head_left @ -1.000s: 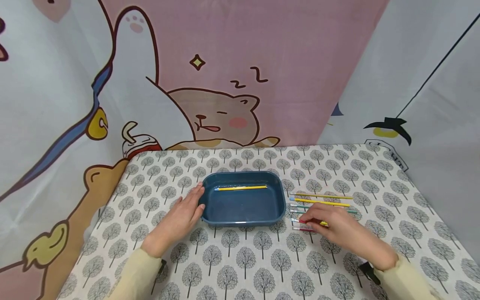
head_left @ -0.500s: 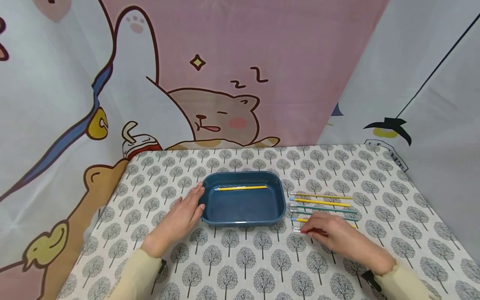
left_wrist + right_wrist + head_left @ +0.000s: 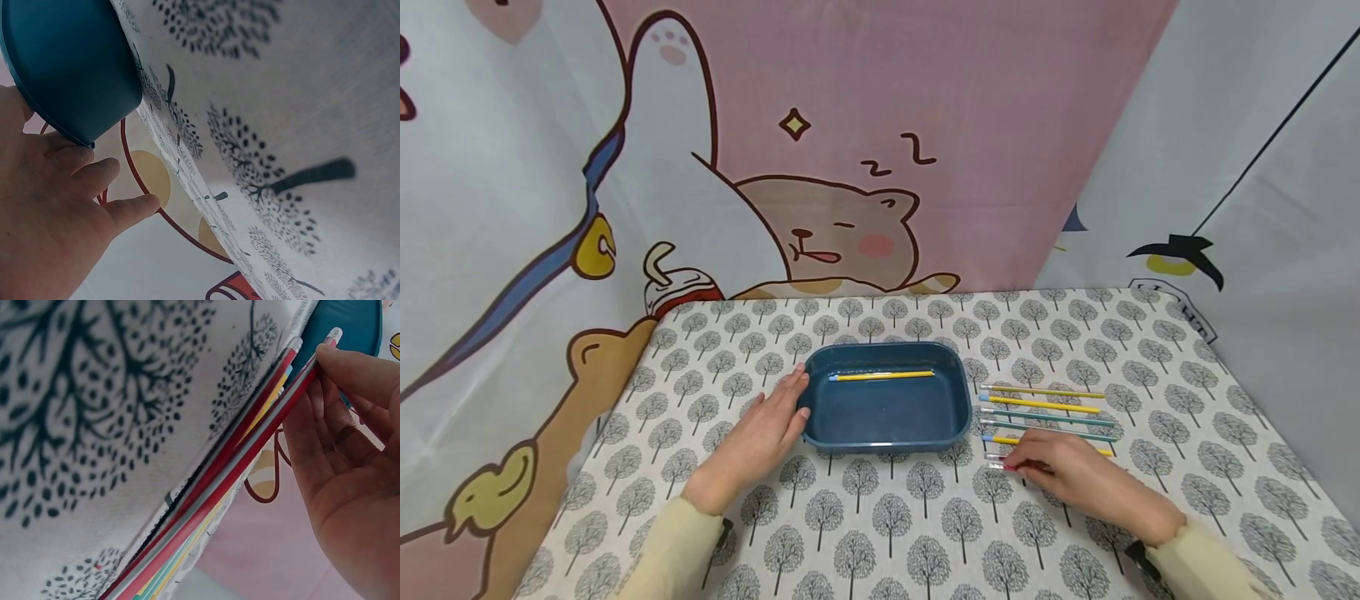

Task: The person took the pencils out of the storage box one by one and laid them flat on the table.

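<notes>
My left hand [image 3: 765,429] rests against the left rim of a dark blue rectangular tray [image 3: 886,447], fingers extended along its side. A yellow pencil [image 3: 883,377] lies inside near the tray's far wall. To the right of the tray, my right hand [image 3: 1075,471] pinches a red pencil with a grey stripe [image 3: 253,440] near its eraser end, between thumb and fingers. In the right wrist view this pencil slants above a second red pencil [image 3: 259,400]. Most of both red pencils is hidden behind the hand in the head view.
Right of the tray, beyond the right hand, several pencils lie roughly parallel, among them a yellow pencil [image 3: 1045,404] and a green pencil [image 3: 1052,417]. A tree-print cloth [image 3: 887,517] covers the table. Printed curtains [image 3: 985,150] hang behind and at both sides.
My right hand has moved toward the table's near side with a red pencil, from over a blue-ended yellow pencil to just in front of the other red pencil. The left hand and tray stay put.
</notes>
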A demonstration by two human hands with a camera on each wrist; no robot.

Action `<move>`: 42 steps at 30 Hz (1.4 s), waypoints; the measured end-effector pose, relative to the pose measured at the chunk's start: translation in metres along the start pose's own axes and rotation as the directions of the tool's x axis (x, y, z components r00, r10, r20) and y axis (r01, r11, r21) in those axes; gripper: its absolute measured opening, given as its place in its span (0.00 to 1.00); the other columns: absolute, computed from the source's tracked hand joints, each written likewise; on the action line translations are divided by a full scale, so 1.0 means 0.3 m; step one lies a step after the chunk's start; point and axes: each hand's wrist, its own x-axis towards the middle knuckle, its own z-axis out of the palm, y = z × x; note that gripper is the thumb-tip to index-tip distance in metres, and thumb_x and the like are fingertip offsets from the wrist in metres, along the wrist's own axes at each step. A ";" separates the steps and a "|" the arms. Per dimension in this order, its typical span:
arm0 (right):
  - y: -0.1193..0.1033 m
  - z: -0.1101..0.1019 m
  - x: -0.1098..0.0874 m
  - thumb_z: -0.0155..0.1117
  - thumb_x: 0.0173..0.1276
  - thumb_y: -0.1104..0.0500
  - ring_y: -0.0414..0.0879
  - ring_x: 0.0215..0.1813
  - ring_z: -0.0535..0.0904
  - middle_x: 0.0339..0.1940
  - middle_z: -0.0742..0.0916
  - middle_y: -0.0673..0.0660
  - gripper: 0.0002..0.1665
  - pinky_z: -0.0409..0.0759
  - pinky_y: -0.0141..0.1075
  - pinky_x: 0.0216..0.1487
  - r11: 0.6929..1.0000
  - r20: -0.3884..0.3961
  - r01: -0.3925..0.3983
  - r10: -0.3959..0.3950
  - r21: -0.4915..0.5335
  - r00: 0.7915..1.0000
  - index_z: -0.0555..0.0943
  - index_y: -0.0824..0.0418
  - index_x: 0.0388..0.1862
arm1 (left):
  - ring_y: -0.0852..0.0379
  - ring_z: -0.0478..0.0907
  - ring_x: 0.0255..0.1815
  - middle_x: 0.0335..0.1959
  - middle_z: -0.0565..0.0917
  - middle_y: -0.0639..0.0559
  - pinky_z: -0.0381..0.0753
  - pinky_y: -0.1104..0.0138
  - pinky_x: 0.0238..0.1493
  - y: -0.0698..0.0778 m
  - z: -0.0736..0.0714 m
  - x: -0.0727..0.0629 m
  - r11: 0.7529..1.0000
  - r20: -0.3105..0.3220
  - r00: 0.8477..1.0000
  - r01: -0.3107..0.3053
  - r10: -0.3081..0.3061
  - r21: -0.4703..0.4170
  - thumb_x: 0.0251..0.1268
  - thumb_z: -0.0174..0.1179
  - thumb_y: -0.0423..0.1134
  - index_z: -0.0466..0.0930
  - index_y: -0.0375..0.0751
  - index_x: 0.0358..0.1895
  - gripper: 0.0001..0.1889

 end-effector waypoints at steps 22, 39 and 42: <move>0.005 0.015 0.010 0.74 0.64 0.68 0.32 0.44 0.83 0.41 0.86 0.37 0.15 0.86 0.32 0.44 0.993 0.097 -0.106 0.111 -0.051 0.989 0.90 0.49 0.44 | 0.42 0.58 0.81 0.84 0.54 0.45 0.60 0.34 0.74 0.003 -0.003 0.001 1.000 -0.007 1.000 -0.006 0.006 0.007 0.85 0.46 0.48 0.57 0.37 0.82 0.31; 0.011 0.012 0.012 0.75 0.62 0.69 0.34 0.43 0.83 0.42 0.86 0.40 0.17 0.87 0.33 0.42 0.994 0.098 -0.097 0.102 -0.052 0.990 0.90 0.50 0.45 | 0.43 0.57 0.81 0.85 0.53 0.46 0.60 0.34 0.74 0.004 -0.002 0.000 1.000 -0.008 1.000 -0.002 0.002 0.005 0.85 0.47 0.47 0.57 0.37 0.82 0.31; 0.011 0.014 0.012 0.75 0.62 0.69 0.34 0.43 0.83 0.42 0.86 0.40 0.17 0.86 0.33 0.41 0.993 0.103 -0.100 0.106 -0.058 0.989 0.90 0.50 0.44 | 0.43 0.57 0.81 0.85 0.54 0.46 0.60 0.34 0.74 0.003 0.000 -0.001 1.000 -0.010 1.000 -0.001 0.001 0.006 0.85 0.46 0.47 0.57 0.37 0.82 0.30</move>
